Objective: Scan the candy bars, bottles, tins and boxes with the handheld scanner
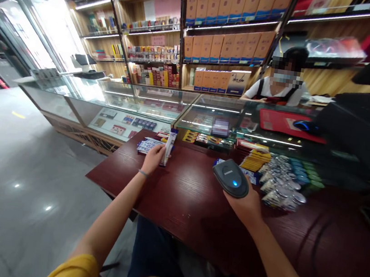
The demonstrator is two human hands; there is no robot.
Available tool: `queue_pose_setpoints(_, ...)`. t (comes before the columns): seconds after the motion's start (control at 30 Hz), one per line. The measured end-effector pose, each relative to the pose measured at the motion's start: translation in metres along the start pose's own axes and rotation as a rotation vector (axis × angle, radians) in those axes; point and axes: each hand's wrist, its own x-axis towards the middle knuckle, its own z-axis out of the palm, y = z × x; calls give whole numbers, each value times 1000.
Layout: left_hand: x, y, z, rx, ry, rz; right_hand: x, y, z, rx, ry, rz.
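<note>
My left hand (153,159) is closed on a slim white and blue packet (169,147), held upright over the dark red table (184,193). Just behind that hand lies a pile of similar blue and white packets (146,145). A black barcode scanner (231,177) with a lit blue light is in my right hand (247,208), its head pointing toward the left hand. Partly hidden under the scanner are more blue and white packets (251,176). To their right stand yellow packets (256,159) and several clear packs with silvery round tops (282,182).
A glass display counter (142,100) runs behind the table. Behind it sits a masked person (278,83), near a red mat (276,122) with a black mouse (305,126). Small packaged goods (208,140) line the table's back edge. Blue and green packs (307,173) stand at right.
</note>
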Motion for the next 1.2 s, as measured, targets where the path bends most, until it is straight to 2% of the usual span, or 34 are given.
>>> queue_pose_setpoints(0.1, 10, 13, 48, -401, -157, -188, 5, 6, -3, -17, 12, -12)
queue_pose_setpoints(0.2, 14, 19, 88, -586, -251, -266, 7, 6, -9, -24, -1, 4)
queue_pose_setpoints(0.33, 9, 16, 115, -740, -342, -328, 11, 2, -16, -63, -54, 33)
queue_pose_setpoints(0.5, 1, 7, 114, -739, -407, -411, 16, 7, -20, -180, -172, -10)
queue_pose_setpoints(0.73, 0, 9, 115, -700, -360, -427, 15, 14, -17, -281, -231, -118)
queue_pose_setpoints(0.87, -1, 11, 115, -726, -379, -406, 15, 15, -17, -271, -190, -94)
queue_pose_setpoints(1.07, -2, 6, 115, -727, -374, -342, 18, 8, -23, -129, -77, 38)
queue_pose_setpoints(1.13, -2, 2, 118, -649, -330, -265, 20, 8, -26, -70, -6, 61)
queue_pose_setpoints(1.2, -2, -1, 123, -497, -277, -129, 23, 10, -28, -26, 69, 78)
